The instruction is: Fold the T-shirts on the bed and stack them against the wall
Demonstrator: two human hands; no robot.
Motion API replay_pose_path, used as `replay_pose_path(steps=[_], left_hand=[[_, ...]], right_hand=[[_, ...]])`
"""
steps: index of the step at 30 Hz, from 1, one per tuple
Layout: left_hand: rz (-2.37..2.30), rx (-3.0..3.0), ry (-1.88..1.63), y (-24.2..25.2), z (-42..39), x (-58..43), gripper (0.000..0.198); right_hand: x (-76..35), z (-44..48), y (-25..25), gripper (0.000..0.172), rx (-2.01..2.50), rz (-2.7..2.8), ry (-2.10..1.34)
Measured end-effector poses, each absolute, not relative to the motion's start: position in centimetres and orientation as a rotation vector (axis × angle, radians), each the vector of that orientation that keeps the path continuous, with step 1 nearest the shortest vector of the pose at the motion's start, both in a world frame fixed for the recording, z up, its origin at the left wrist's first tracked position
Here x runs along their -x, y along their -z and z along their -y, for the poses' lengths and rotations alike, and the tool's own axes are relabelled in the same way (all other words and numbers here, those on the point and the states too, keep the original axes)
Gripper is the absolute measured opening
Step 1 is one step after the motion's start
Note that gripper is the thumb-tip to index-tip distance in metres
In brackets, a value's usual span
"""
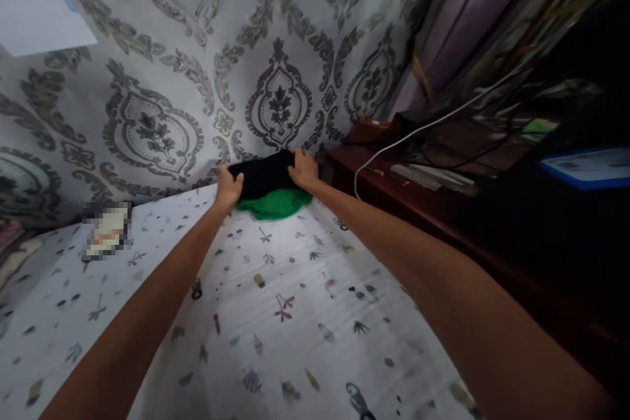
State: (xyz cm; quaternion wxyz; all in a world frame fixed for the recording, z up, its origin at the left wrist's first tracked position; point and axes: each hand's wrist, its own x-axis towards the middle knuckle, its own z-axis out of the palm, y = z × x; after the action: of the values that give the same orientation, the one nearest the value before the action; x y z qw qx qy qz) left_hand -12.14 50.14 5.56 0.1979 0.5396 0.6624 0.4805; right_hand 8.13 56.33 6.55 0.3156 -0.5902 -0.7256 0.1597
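Note:
Both my arms reach out to the far end of the bed, where a folded black cloth (264, 174) lies on top of a green cloth (278, 205). My left hand (229, 187) grips the left end of the black cloth, thumb on top. At its other end my right hand (304, 169) is closed on the right edge. The green cloth shows beneath the black one, on the side nearer me. I cannot tell whether the two are separate pieces. The undersides of both hands' grips are hidden.
A white sheet (266, 341) with small plant prints covers the bed, against a patterned wall (221, 65). A blurred cream item (108, 231) lies at left. On the right, a dark red desk (394, 193) holds clutter, with a white cable (418, 129) hanging over its edge.

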Motion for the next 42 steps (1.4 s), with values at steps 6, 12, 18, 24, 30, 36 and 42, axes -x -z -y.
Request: replay_pose_path(steps=[6,12,18,24,30,36,42], left_hand=[[-1.827,-1.810,-1.271,-4.4,-43.8,9.8,0.048],[-1.747,-2.013,-1.060,-6.8,-31.8,12.2,0.042],[-2.096,-2.034,-0.955,-11.4,-21.3,20.9,0.036],[-2.750,-1.956,-0.748,-17.3,-17.8,33.1,0.032],[-3.118,-1.877,-0.475,-19.8,-18.6,38.9,0.029],[-3.210,-1.777,-0.263,-20.9,-20.5,40.2,0.030],[-3.211,-1.730,-0.150,-24.4,-20.0,43.0,0.037]], right_hand=[[-5.0,-51.9,-4.9,0.051,1.061,2.340,-0.049],[-3.9,-51.7,-3.8,0.057,1.246,2.616,-0.185],[-4.3,-47.7,-4.0,0.053,1.193,2.407,0.063],[-6.9,-39.3,-3.0,0.045,0.905,2.423,-0.065],[-10.3,-32.4,-1.2,0.049,0.938,2.348,-0.239],[-12.1,-29.8,-0.6,0.047,1.060,2.285,-0.294],[-12.2,-29.8,-1.2,0.048,1.077,2.315,-0.287]])
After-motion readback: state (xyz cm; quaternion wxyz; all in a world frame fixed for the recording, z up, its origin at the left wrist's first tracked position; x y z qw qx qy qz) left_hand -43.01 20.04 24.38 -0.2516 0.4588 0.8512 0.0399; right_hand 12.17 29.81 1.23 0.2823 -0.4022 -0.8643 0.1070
